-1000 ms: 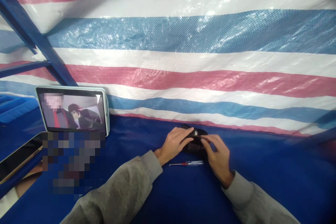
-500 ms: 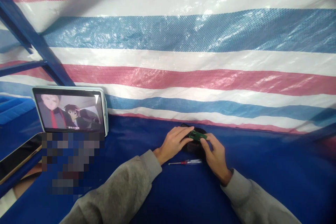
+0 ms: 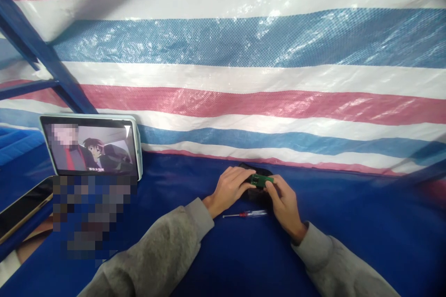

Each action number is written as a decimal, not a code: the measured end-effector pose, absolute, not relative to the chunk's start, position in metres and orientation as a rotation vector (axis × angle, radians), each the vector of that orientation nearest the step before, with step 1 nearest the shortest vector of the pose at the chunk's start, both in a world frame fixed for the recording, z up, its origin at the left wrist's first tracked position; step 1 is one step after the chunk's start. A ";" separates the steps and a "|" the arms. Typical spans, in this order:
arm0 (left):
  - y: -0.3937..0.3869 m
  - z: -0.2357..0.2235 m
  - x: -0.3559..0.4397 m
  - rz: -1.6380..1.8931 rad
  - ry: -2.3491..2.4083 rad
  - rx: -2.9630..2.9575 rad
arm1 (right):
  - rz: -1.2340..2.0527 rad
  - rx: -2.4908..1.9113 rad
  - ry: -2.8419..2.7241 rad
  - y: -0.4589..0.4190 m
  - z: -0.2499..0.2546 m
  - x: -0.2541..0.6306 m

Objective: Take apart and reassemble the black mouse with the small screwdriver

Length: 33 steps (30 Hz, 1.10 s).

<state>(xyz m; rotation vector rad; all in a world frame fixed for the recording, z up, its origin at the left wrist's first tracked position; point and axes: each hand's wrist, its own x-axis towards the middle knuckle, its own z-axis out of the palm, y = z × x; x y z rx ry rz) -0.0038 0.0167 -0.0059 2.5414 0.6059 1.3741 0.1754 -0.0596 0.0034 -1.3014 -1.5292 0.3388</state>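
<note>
A small green circuit board [image 3: 262,181] is pinched between my two hands. My left hand [image 3: 232,189] grips its left end, thumb below and fingers above. The right end sits between the thumb and fingers of my right hand [image 3: 285,200]. Under and behind the board is a black object [image 3: 255,197], partly covered by my hands; its kind I cannot make out. Just in front of it, a screwdriver [image 3: 249,214] with a clear and red handle lies on the blue surface, its tip pointing left.
A tablet [image 3: 91,146] playing a cartoon stands at the left. Beside it is a phone [image 3: 26,206] near a blue bar. A blue tray [image 3: 21,144] sits at the far left. Behind the blue table [image 3: 348,213] hangs a striped plastic sheet [image 3: 244,79].
The green board has turned slightly, so that it lies more level and shows more of its face. Both hands keep hold of it. The whole view has shifted a little.
</note>
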 end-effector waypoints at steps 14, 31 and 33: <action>0.016 -0.003 -0.003 1.377 0.618 2.538 | 0.441 -1.309 -1.453 -0.058 -0.001 0.177; 0.015 -0.002 -0.002 1.439 0.655 2.469 | 0.327 -1.332 -1.437 -0.061 -0.012 0.178; 0.015 -0.004 -0.002 1.462 0.642 2.447 | 0.298 -1.332 -1.460 -0.061 -0.012 0.178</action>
